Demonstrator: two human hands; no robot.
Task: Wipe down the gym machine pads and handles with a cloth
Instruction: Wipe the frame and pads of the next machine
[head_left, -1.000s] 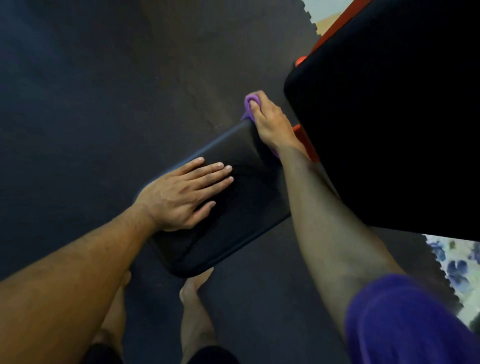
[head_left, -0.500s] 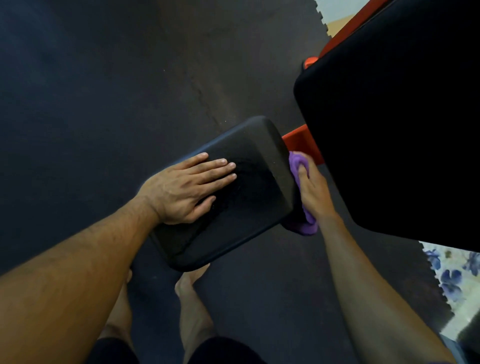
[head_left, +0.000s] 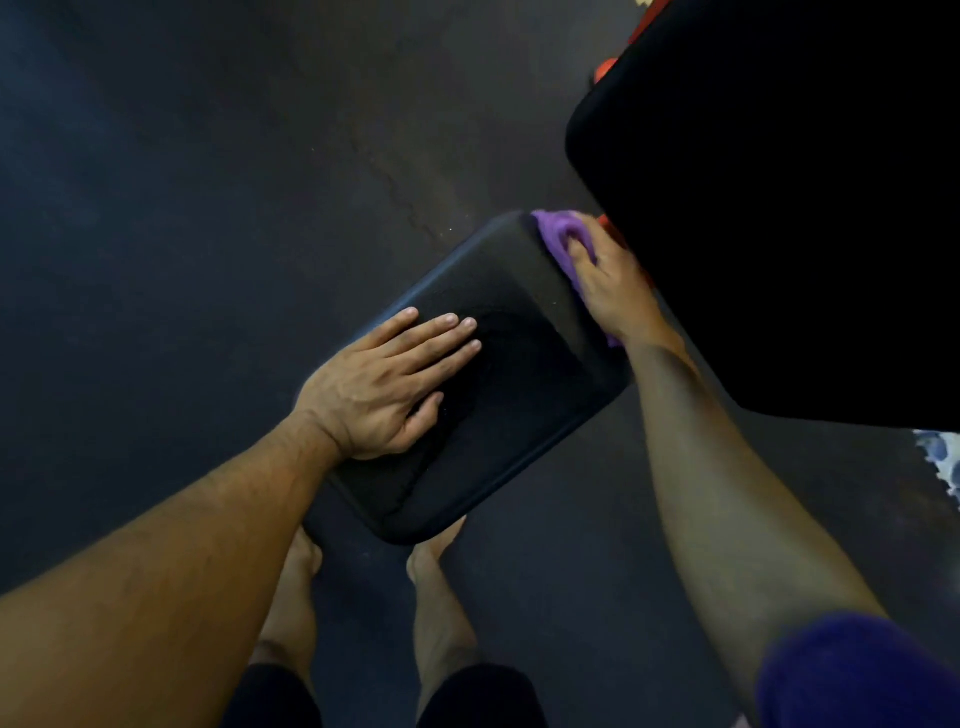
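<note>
The purple cloth (head_left: 555, 240) is bunched in my right hand (head_left: 613, 291), gripped against the seat pad's (head_left: 519, 415) upper-right edge, mid-frame. My left hand (head_left: 389, 387) lies flat and open on the pad.

— How does the left hand (head_left: 387, 387) lie?
— Flat, palm down, fingers (head_left: 441, 332) straight and close together, thumb spread to the side; the bare forearm runs in from the lower left.
— And the right hand (head_left: 610, 283)?
— Stretched farther forward, arm nearly straight, its fingers curled round a purple cloth (head_left: 556, 234). Bare legs and feet stand below, between the two arms.
</note>
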